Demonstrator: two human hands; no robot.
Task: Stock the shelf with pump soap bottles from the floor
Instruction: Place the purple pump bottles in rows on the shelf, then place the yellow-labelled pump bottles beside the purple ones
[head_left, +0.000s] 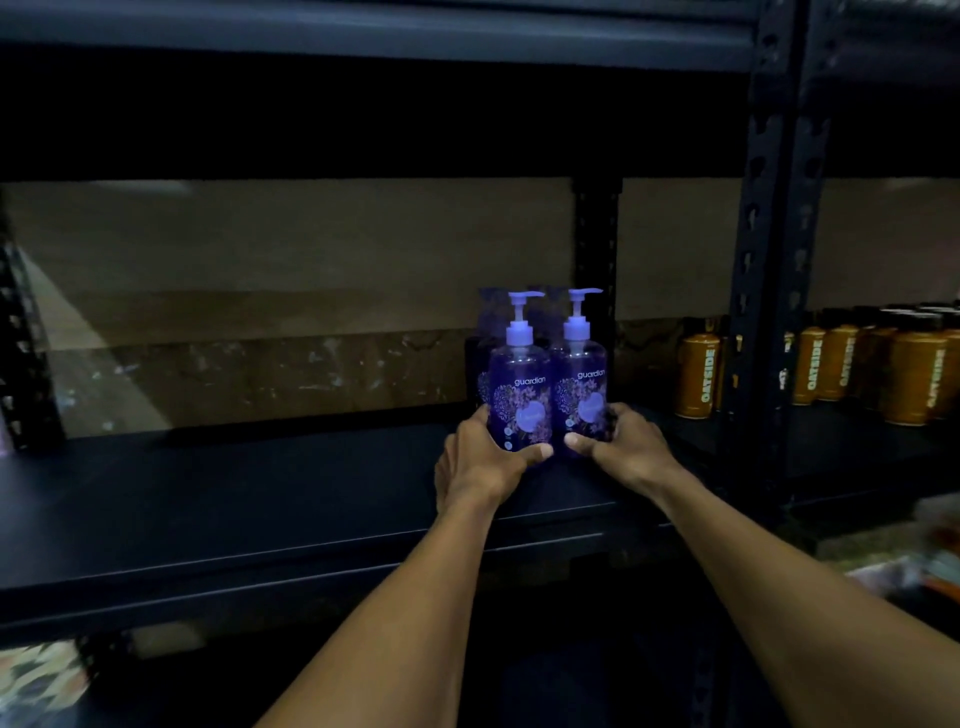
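On the dark shelf (260, 493) before me, a little toward four o'clock from the middle of my view, two purple pump soap bottles stand upright, just beside each other, their "guardian" labels facing me. My left hand (480, 457) grips the left bottle (521, 395) low on its body, thumb laid across the front, fingers (479, 418) curled round its nine o'clock side. My right hand (621, 449) grips the right bottle (582, 384) the same way, fingers wrapped round its three o'clock side. My hands hide the bases, so I cannot tell whether the bottles rest on the board. Close behind them, at twelve o'clock, more bottles of the same kind (485, 338) stand dimly in shadow.

The shelf board is flat, matte and near black, and runs wide toward nine o'clock. Behind it is a brownish wall (285, 249), mottled and stained along its lower band, with a paler wedge of light at nine o'clock. A black punched back post (596, 234) rises behind the bottles. A heavier front upright (769, 260) at two o'clock parts this bay from the next. Around it, at three o'clock, orange bottles (698, 374) with dark caps, marked OATSIDE, stand in rows. An upper shelf (363, 36) at twelve o'clock throws deep shadow, and the room is dim. Below the shelf at seven o'clock lies something patterned (36, 680), too blurred to name.
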